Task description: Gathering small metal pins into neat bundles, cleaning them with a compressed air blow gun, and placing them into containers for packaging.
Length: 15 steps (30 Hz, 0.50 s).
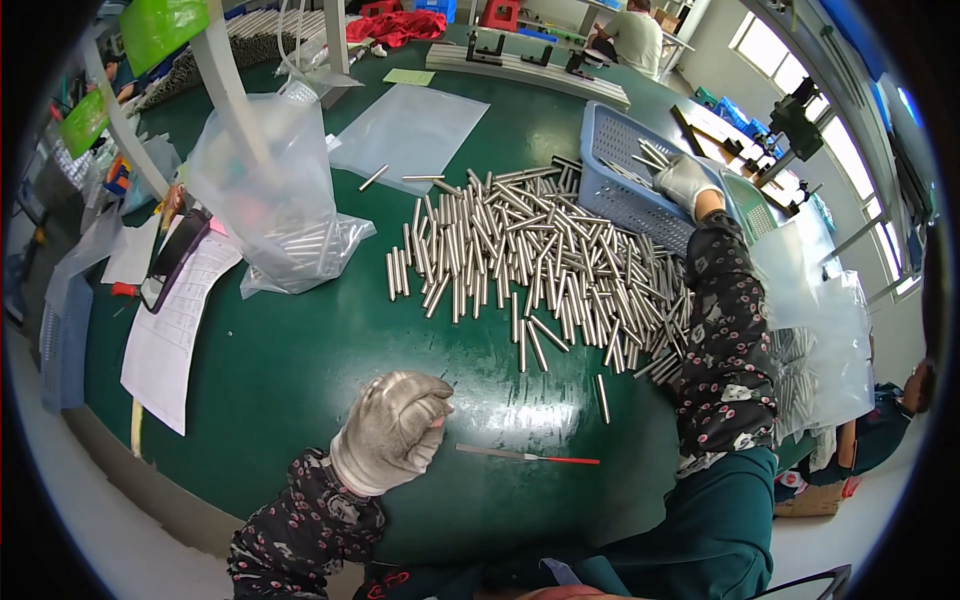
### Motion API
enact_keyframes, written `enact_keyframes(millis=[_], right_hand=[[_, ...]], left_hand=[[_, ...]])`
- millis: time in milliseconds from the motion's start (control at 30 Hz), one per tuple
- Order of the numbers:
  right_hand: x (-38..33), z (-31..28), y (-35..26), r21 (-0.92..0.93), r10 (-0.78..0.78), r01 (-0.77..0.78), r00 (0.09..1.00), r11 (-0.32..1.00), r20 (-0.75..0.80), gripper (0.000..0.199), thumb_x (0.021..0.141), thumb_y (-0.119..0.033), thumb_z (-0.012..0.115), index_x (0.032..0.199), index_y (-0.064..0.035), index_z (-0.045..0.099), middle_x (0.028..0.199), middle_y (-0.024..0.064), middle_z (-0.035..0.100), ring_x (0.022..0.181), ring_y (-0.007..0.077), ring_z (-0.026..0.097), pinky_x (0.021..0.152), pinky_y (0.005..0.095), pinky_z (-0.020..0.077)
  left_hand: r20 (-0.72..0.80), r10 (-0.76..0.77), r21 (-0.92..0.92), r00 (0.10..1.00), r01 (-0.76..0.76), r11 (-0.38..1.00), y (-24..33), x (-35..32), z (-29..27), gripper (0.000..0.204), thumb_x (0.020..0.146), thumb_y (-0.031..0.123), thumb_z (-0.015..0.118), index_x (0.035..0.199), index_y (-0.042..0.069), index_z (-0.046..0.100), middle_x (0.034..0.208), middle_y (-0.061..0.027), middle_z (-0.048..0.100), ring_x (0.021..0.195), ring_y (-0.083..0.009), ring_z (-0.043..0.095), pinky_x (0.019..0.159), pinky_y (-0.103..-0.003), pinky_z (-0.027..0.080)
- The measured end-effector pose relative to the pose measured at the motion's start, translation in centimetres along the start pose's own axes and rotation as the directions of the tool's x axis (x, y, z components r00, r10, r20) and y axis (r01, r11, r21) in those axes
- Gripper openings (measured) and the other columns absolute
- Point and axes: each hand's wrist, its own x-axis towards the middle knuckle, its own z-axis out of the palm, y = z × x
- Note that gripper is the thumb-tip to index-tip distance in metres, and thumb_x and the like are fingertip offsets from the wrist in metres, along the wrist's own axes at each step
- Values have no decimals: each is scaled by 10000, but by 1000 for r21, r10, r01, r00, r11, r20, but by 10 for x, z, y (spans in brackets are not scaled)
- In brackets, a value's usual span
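Note:
My left hand (393, 432), in a greyish work glove, is curled closed above the near part of the green table; its palm side is hidden, so any content does not show. A thin file with a red handle (570, 461) lies to its right. At the far right, my gloved right hand (686, 182) reaches over the blue plastic basket (632, 198). Short metal rods (654, 153) stick out at its fingers, which are partly hidden. A broad heap of similar metal rods (540, 245) covers the table left of the basket.
A clear bag (300, 250) holding rods stands at left, near printed sheets (180, 340). Behind the heap lie a flat plastic bag (410, 130) and a metal rail fixture (530, 68). More bagged rods (800, 370) are beyond my right arm. A person (635, 40) sits far back.

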Motion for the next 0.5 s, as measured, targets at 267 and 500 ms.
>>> enact_keyframes(millis=[267, 500], right_hand=[[-153, -33, -52, 670, -236, 220, 969, 709, -69, 313, 681, -98, 595, 976, -1, 555, 650, 8, 533, 568, 96, 487, 530, 229, 393], [-294, 79, -122, 958, -438, 213, 892, 193, -110, 310, 713, -77, 596, 1010, 4, 563, 811, 14, 591, 738, 102, 554, 659, 232, 450]], left_hand=[[-43, 68, 33, 997, -67, 997, 2, 0, 0, 128, 711, 37, 601, 815, 20, 530, 878, -122, 586, 733, -274, 570, 641, -347, 459], [-21, -415, -946, 909, 115, 302, 24, 10, 41, 854, 667, 392, 758, 1301, 24, 319, 1186, -95, 488, 1018, -185, 517, 895, -308, 414]])
